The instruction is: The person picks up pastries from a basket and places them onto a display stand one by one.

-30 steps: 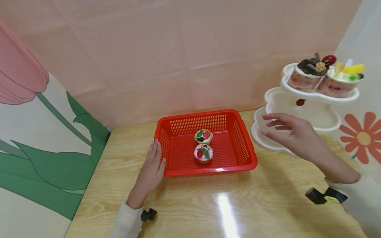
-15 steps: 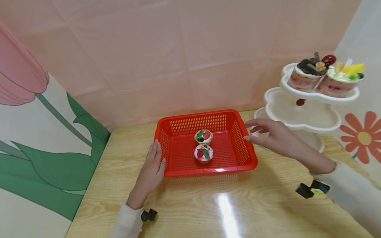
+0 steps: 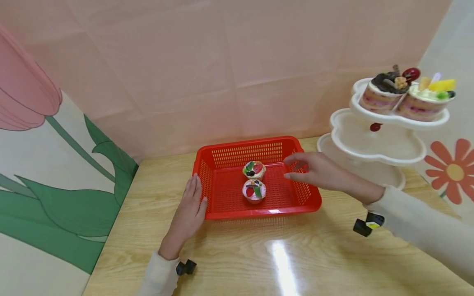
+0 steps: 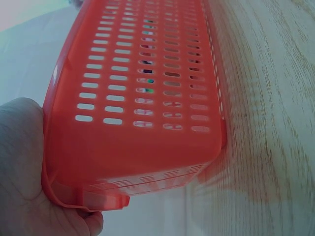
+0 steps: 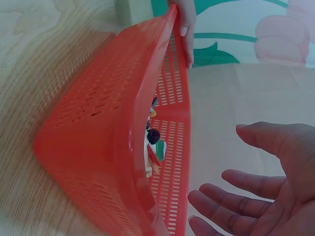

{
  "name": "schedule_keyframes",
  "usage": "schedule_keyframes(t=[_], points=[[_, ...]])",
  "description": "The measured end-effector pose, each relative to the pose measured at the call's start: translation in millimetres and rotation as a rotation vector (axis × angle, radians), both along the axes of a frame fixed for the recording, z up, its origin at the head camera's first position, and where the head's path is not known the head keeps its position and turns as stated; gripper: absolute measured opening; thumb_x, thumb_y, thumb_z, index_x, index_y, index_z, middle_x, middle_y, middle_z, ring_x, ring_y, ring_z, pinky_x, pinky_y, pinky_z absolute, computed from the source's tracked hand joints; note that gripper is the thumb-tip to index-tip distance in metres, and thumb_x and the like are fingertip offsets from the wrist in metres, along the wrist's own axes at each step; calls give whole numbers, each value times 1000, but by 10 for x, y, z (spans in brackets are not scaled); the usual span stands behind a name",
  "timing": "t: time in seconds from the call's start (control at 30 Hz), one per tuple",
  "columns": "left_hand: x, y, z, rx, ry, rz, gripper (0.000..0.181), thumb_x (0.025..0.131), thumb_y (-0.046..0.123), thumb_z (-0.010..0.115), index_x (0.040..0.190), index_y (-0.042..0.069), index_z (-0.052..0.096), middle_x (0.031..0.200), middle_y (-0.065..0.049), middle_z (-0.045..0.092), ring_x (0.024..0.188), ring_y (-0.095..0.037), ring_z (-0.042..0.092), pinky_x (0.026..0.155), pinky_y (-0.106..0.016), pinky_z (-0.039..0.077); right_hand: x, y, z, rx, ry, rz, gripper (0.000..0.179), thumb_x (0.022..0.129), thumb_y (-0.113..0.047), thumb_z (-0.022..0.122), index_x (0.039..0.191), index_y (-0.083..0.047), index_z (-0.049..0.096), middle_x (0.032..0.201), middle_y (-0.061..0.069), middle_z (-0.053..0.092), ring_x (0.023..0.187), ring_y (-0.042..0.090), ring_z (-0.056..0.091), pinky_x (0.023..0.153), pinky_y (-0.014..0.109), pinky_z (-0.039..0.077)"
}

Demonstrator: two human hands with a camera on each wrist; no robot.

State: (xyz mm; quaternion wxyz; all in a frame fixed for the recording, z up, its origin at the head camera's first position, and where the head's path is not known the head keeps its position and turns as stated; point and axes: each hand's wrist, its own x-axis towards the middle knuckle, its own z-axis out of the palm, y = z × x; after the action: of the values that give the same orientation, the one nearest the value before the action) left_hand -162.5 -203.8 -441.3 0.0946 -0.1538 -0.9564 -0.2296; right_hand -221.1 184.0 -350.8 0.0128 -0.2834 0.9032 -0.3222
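In the head view, a red plastic basket (image 3: 259, 213) holds two small cupcakes. The back cupcake (image 3: 254, 169) has white cream, strawberry and dark berries; the front cupcake (image 3: 254, 191) has pinkish cream. My left hand (image 3: 187, 209) rests with straight fingers along the basket's left rim, thumb at the near corner. In the left wrist view this hand (image 4: 19, 167) lies along the top rim. Over the basket's right side hovers my right hand (image 3: 314, 168), thumb and fingers spread and holding nothing. The right wrist view shows its fingers (image 5: 221, 201) loosely bent above the rim.
A white three-tier stand (image 3: 385, 142) rises at the right, close beside the basket. On its top tier sit a chocolate-topped cake cup (image 3: 383, 96) and a fruit-topped cake cup (image 3: 422, 105). A pink-covered wall (image 3: 229, 82) backs the wooden table (image 3: 229, 259).
My right hand has moved left from in front of the stand to over the basket's right side. The left hand and the cupcakes have stayed put.
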Motion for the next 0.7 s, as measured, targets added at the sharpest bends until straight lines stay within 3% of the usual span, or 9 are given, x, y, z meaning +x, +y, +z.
schedule_keyframes(t=[0.3, 0.7], points=[[-1, -9, 0, 5, 9, 3, 62, 107, 20, 45, 157, -8, 21, 168, -19, 12, 156, -30, 7, 121, -50, 22, -171, -168, 40, 36, -86, -6, 41, 89, -26, 79, 122, -4, 70, 111, 7, 73, 94, 22, 68, 79, 39, 59], [-20, -8, -27, 10, 18, 3, 63, 106, 17, 49, 157, -8, 22, 168, -19, 13, 156, -29, 6, 120, -51, 23, -428, -413, 64, -12, -131, 56, 40, 91, -22, 77, 125, -1, 69, 118, 12, 72, 98, 27, 70, 80, 39, 60]])
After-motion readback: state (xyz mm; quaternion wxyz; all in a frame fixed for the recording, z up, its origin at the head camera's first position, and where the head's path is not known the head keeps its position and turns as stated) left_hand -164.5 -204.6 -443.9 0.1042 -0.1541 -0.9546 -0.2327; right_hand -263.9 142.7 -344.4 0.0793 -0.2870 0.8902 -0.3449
